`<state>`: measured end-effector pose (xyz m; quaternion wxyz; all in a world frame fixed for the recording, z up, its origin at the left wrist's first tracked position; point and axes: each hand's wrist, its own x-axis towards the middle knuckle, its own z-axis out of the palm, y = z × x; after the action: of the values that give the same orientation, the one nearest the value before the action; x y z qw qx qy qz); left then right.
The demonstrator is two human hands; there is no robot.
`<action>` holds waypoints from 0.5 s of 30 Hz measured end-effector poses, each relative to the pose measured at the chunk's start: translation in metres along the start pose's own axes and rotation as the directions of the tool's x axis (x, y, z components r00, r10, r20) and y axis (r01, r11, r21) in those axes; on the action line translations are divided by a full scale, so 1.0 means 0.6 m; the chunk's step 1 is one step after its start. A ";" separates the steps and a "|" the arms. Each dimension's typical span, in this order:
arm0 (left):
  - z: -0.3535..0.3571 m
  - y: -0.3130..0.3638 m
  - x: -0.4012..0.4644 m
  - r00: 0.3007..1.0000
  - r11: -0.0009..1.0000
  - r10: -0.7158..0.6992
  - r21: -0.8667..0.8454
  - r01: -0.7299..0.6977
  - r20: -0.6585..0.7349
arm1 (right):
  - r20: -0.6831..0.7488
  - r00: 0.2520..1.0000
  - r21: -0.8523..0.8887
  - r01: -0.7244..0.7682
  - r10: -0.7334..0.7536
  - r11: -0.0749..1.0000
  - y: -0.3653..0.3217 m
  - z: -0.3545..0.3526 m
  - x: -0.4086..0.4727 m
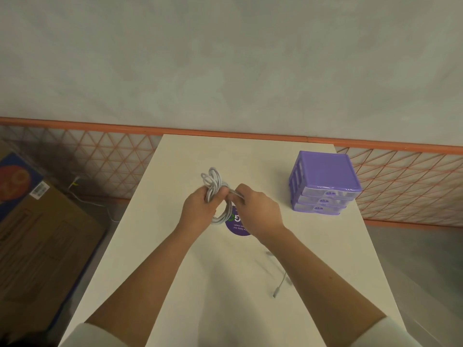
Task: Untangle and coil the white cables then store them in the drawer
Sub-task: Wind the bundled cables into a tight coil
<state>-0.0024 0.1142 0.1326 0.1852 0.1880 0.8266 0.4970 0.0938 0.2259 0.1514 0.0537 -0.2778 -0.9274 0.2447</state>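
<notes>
We see the left hand curled around a bundle of white cable, gripping the loops at their middle, so one part of the coil stands above the fist and another loop hangs below it. The right hand pinches a strand of the same cable just beside the left fingers; both hands are above the middle of the white table. Under the hands we notice a round purple sticker on the tabletop. A loose cable end lies blurred on the table near the right forearm. The purple drawer unit stands at the far right of the table, well apart from the hands, its three drawers closed. On the floor at left is a cardboard box.
</notes>
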 end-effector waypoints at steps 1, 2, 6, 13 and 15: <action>0.000 0.003 0.001 0.999 1.000 -0.007 -0.021 0.006 -0.034 | -0.015 1.000 -0.006 -0.002 0.002 1.000 -0.001 -0.001 0.000; 0.000 0.006 0.002 0.998 0.999 -0.017 -0.042 0.015 -0.058 | -0.025 1.000 -0.002 -0.008 0.008 1.000 -0.003 -0.003 0.001; 0.006 0.013 0.007 1.000 1.000 -0.012 -0.029 0.012 -0.019 | -0.027 0.996 0.107 -0.081 0.084 0.991 -0.013 -0.011 0.003; 0.009 0.019 -0.002 0.999 0.996 -0.023 -0.082 0.020 -0.036 | -0.036 0.994 0.150 -0.097 0.104 0.984 -0.015 -0.006 -0.002; 0.010 0.020 -0.003 0.997 0.992 -0.038 -0.122 0.029 -0.068 | -0.048 0.992 0.136 -0.108 0.115 0.985 -0.016 -0.007 -0.002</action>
<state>0.0037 0.1227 0.1410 0.1753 0.1448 0.8042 0.5492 0.0913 0.2199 0.1595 0.0841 -0.3317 -0.8902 0.3009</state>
